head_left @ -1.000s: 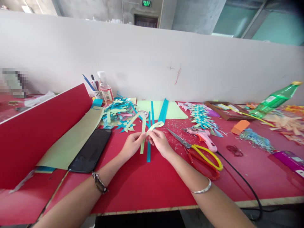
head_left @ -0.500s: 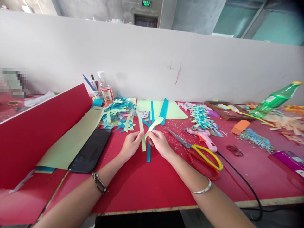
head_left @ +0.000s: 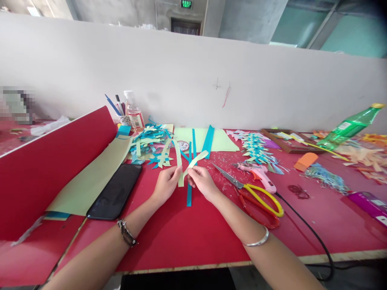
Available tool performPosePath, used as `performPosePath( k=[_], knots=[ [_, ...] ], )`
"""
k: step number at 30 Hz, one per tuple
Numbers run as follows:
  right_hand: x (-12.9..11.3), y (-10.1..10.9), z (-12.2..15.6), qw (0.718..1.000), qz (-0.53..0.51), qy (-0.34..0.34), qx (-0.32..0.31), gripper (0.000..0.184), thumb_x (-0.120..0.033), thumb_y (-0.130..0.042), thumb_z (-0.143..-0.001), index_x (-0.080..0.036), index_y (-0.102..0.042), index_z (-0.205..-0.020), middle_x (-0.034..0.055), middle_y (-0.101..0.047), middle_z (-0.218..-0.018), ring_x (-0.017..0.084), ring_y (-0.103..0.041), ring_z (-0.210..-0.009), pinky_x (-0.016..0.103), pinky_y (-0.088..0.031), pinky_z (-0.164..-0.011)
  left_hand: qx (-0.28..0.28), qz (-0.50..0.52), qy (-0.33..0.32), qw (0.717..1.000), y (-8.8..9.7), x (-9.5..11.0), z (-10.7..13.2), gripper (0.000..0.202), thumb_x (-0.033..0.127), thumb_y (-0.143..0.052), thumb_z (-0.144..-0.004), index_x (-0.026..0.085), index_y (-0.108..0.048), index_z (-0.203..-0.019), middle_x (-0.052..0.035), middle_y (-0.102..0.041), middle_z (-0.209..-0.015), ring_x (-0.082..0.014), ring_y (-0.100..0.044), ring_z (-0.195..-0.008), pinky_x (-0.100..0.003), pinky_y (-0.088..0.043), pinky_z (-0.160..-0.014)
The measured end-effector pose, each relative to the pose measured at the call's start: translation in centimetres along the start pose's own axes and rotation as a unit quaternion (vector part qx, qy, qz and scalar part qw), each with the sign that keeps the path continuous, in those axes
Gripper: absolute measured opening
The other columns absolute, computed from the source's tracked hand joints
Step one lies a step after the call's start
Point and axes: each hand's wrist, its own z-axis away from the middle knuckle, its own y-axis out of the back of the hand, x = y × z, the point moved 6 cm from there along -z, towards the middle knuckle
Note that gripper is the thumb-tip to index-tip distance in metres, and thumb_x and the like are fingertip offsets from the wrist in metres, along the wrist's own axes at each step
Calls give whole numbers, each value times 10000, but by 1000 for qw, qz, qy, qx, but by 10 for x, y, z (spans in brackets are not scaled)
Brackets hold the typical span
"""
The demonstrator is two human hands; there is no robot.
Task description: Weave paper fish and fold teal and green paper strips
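My left hand (head_left: 165,183) and my right hand (head_left: 202,181) meet over the red table (head_left: 181,233), both pinching a pale green paper strip (head_left: 181,169). The strip is folded near my fingers; one end curves up to the left, the other (head_left: 198,158) slants up to the right. A blue paper strip (head_left: 189,189) lies flat on the table just under and between my hands. Behind them sits a pile of woven green and blue strips (head_left: 151,147).
A black phone (head_left: 115,191) lies left of my hands on green paper (head_left: 87,181). Yellow-and-red scissors (head_left: 256,197) and a pink glue gun (head_left: 260,174) with its cord lie to the right. A clear bottle (head_left: 134,112), pen cup, green bottle (head_left: 350,127) and paper scraps line the back.
The green strip has been drawn upward through my fingers, so less of it hangs below my hands. Its left end has swung from a low loop to a higher arc. Both hands stay in place.
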Motion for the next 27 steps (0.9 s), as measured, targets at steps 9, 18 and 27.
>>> performPosePath(
  k=[9, 18, 27],
  knots=[
    [2, -6, 0, 999, -1, -7, -37, 277, -373, -447, -750, -175, -452, -556, -55, -434, -426, 71, -408, -398, 200, -308, -405, -45, -14, -23, 999, -5, 4, 3, 449, 387, -297, -840, 134, -539, -558, 17, -513, -505, -82, -390, -474, -196, -277, -484],
    [0, 0, -1, 1000, 3, -8, -9, 252, -340, -413, -744, -184, -403, -546, -64, -409, -424, 61, -374, -384, 199, -298, -406, -39, 13, -18, 999, -5, -1, 0, 372, 373, -328, -830, 161, -386, -530, 54, -361, -468, -70, -349, -449, -189, -254, -451],
    [-3, -3, 1, 999, 37, 9, -23, 263, -349, -435, -748, -186, -404, -544, -60, -402, -449, 78, -395, -432, 211, -309, -448, -12, -20, -30, 999, -3, -1, -2, 297, 335, -384, -805, 163, -401, -563, 54, -367, -498, -76, -340, -482, -191, -245, -459]
  ],
)
